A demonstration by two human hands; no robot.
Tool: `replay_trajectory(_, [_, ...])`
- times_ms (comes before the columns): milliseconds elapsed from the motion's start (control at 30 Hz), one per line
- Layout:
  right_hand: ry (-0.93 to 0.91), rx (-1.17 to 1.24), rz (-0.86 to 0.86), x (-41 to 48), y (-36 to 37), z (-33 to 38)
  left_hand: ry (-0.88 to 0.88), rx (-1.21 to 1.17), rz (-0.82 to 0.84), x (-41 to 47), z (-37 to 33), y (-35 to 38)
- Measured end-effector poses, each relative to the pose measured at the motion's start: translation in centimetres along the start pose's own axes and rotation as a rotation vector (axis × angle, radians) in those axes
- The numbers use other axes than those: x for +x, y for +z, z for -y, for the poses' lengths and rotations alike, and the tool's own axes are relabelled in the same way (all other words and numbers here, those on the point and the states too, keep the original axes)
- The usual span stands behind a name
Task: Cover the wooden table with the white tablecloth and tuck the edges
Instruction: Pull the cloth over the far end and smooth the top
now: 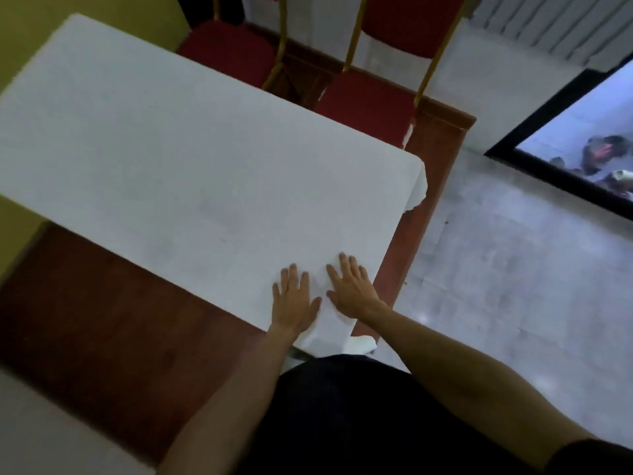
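Note:
The white tablecloth (191,156) lies spread flat over most of the wooden table (99,313). Bare reddish-brown wood shows along the near left side and in a strip at the right edge. My left hand (294,299) and my right hand (351,287) press flat on the cloth side by side at its near corner, fingers straight and spread. Below my hands a fold of cloth hangs over the table's edge. Another corner of cloth droops over the far right corner.
Two red-cushioned chairs with gold frames (370,101) stand against the table's far side. Grey floor (513,269) opens to the right. A dark-framed glass panel (582,138) sits at the upper right. A yellow wall (85,12) lies beyond the table's left end.

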State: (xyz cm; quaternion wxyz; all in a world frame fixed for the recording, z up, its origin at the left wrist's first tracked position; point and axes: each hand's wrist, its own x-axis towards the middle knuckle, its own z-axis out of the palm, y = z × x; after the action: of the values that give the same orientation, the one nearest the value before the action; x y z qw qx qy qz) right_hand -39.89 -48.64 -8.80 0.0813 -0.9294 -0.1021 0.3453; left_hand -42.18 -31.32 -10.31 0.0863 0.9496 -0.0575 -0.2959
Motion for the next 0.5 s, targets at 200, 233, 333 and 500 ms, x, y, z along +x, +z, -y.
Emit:
replay_trajectory(200, [-0.22,-0.207,0.058,-1.1,1.0,0.8,-0.161,-0.138,-0.033,-5.0,-1.1,4.7])
replay_trajectory(233, [-0.256,-0.23,0.056,-0.9,1.3,1.0,-0.17,-0.151,-0.045,-5.2,-1.1,5.2])
replay_trajectory(333, [-0.31,-0.246,0.064,-0.8,1.9,1.0,-0.163,-0.141,-0.044,-5.5,-0.8,5.6])
replay_trajectory(500, [-0.435,-0.329,0.063,0.8,1.1,-1.6,-0.198,-0.133,-0.033,-5.9,-0.8,5.6])
